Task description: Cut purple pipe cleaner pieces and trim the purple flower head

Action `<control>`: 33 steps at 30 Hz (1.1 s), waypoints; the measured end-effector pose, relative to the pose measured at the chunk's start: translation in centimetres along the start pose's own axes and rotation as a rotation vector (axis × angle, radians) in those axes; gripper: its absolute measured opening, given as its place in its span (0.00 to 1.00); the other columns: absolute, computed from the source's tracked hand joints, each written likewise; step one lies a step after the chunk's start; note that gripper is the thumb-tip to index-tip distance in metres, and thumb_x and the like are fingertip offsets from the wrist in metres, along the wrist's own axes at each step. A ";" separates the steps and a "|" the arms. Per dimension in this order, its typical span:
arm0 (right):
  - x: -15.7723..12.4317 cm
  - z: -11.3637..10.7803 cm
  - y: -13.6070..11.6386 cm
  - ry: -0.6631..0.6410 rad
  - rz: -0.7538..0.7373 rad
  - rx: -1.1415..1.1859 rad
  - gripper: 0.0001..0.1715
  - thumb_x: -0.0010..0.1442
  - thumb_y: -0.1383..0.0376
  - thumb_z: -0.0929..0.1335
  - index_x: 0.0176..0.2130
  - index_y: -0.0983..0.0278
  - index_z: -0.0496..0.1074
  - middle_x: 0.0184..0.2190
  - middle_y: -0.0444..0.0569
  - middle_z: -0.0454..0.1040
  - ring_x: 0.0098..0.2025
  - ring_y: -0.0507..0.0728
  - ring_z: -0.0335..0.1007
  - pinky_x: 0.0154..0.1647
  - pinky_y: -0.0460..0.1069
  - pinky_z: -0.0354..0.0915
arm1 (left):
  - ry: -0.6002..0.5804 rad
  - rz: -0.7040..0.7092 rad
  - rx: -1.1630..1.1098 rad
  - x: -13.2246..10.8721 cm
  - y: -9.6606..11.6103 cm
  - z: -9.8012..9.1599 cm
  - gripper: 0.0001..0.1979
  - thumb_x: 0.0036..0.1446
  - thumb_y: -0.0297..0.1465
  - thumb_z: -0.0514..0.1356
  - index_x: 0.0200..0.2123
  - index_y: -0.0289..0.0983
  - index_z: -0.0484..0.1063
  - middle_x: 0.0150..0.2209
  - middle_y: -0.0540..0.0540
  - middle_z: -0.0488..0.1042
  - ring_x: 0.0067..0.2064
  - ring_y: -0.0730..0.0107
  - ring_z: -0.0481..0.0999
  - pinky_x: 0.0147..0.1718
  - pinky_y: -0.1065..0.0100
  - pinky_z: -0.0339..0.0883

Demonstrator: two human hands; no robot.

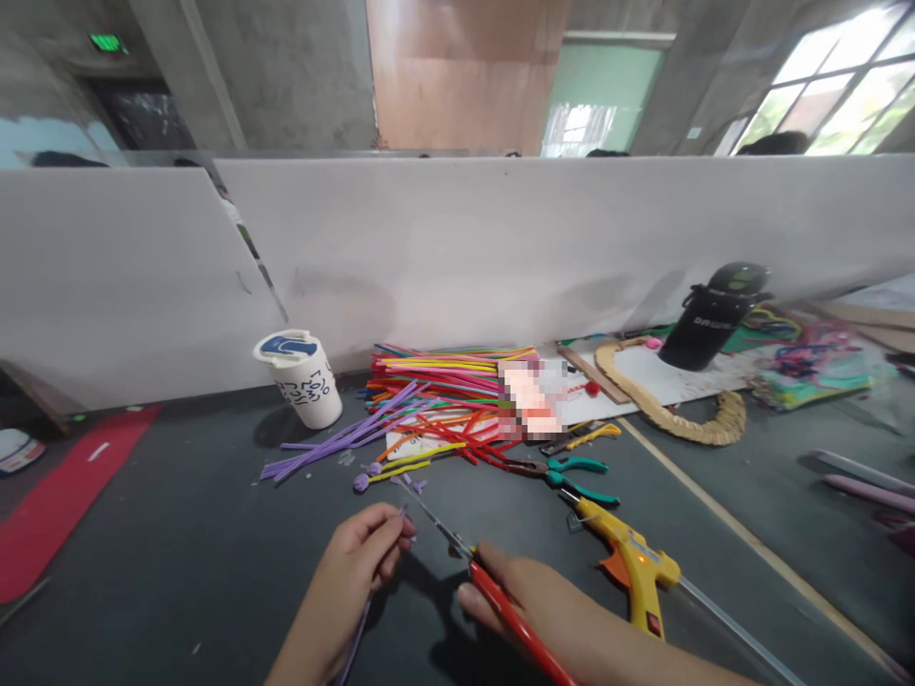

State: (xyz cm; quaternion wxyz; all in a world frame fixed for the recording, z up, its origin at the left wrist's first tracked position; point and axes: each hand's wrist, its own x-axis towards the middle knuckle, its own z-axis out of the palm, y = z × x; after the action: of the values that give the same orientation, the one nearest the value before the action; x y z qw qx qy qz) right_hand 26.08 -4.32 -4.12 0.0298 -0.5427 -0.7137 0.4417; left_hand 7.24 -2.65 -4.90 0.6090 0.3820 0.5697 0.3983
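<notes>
Between the fingertips of my left hand (376,543) is a purple pipe cleaner (355,640), its long end trailing down below the palm. My right hand (529,595) grips red-handled scissors (500,600), whose blades point up and left, just right of the left fingertips. How far the blades are parted is hard to make out. Short purple clippings (416,486) lie beyond the blade tips. Close by are yellow pipe cleaners (411,469) with purple curled ends (361,482).
Many coloured pipe cleaners (443,381) lie at the back, with loose purple stems (329,448). Right stand green-handled pliers (572,467), a yellow glue gun (633,553), a straw-coloured curved braid (664,419) and a black bottle (715,319). A white cup (307,386) stands left, near a red strip (71,486).
</notes>
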 end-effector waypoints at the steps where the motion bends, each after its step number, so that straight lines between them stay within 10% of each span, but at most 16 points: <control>1: -0.2 0.0 0.0 -0.013 -0.004 -0.014 0.20 0.55 0.49 0.58 0.33 0.63 0.63 0.28 0.50 0.71 0.28 0.55 0.65 0.26 0.45 0.55 | 0.003 0.008 0.024 0.0 0.1 0.0 0.12 0.44 0.39 0.59 0.23 0.35 0.70 0.17 0.53 0.64 0.17 0.81 0.55 0.15 0.77 0.44; 33: 0.0 1.1 0.4 -0.063 -0.019 0.138 0.18 0.56 0.53 0.60 0.29 0.65 0.64 0.23 0.43 0.65 0.24 0.49 0.56 0.23 0.43 0.52 | 0.051 0.198 0.339 0.3 -0.4 -0.4 0.12 0.50 0.37 0.54 0.20 0.36 0.66 0.15 0.54 0.59 0.19 0.75 0.56 0.19 0.73 0.49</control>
State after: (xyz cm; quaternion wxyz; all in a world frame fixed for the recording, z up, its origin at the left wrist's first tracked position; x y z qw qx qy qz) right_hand 25.77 -4.95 -5.02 0.0489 -0.5183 -0.6874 0.5063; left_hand 6.84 -2.56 -5.43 0.4793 0.5230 0.6033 0.3643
